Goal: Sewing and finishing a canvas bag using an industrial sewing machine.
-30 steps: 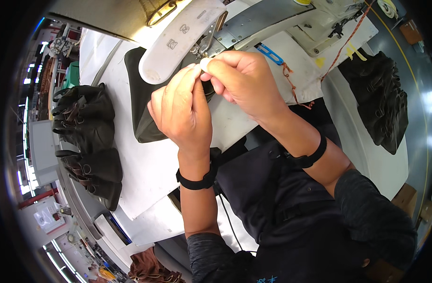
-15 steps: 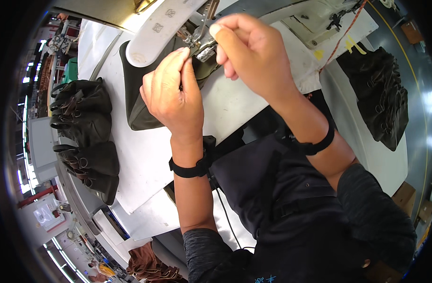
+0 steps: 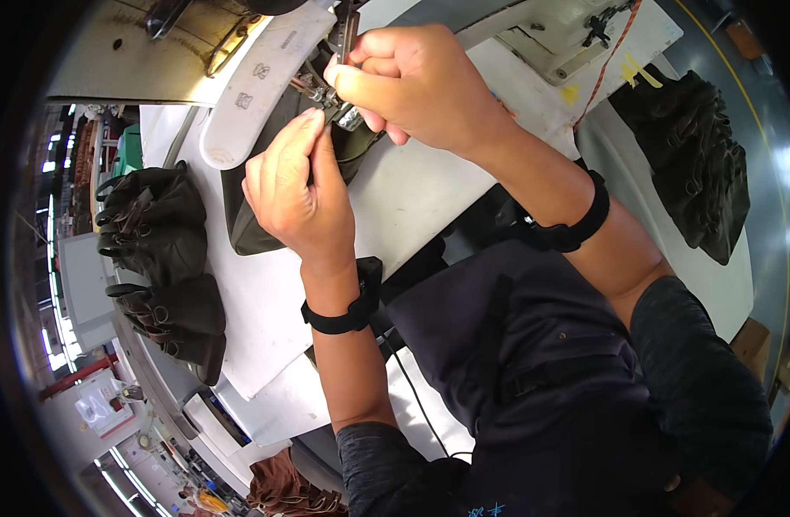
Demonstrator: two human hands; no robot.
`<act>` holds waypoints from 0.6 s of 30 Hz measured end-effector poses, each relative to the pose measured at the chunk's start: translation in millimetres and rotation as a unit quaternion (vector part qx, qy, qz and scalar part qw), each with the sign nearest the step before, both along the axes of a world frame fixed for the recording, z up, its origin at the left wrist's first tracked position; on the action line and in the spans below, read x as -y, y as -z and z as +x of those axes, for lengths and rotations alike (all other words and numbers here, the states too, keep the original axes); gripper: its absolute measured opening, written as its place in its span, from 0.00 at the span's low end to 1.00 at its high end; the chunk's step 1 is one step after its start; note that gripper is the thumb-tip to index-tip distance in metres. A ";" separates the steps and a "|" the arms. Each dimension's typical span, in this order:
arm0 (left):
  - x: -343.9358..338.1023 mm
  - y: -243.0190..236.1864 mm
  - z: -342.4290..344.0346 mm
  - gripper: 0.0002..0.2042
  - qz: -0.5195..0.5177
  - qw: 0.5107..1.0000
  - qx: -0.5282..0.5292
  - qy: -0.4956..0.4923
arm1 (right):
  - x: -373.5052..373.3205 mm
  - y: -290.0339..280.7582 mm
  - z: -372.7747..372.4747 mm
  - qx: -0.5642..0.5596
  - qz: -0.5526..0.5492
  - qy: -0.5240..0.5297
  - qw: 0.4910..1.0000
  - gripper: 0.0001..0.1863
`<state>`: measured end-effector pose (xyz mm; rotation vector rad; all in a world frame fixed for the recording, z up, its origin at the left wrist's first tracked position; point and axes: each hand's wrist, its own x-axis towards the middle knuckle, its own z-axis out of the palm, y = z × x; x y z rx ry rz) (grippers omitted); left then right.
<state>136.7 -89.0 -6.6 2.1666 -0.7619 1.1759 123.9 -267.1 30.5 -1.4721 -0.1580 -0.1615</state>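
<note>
Both my hands work close to the needle area of a sewing machine (image 3: 261,95) with a pale arm. My left hand (image 3: 298,194) is closed in a pinch, thumb and forefinger together just below the metal presser foot (image 3: 347,117). My right hand (image 3: 425,86) is also pinched, its fingertips in front of the needle bar (image 3: 346,34). What either pinch holds is too small to make out. Under the foot and beneath my left hand lies a dark green fabric piece (image 3: 244,226), partly hidden by that hand.
Dark green bags (image 3: 158,224) with handles and rings stand in a row at the left table edge. More dark green pieces (image 3: 692,164) lie heaped at the right. A red cord (image 3: 610,69) hangs by the machine bed. Brown pieces (image 3: 287,487) sit at the lower left.
The view has shifted, so the machine appears further left and lower. My right fingertips have moved left, from beside the needle bar to in front of it. My left hand keeps its pinch.
</note>
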 end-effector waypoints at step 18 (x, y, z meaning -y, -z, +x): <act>-6.8 -7.8 8.5 0.07 0.014 0.999 -0.018 0.029 | -4.7 9.7 2.2 0.029 -0.030 0.006 0.999 0.12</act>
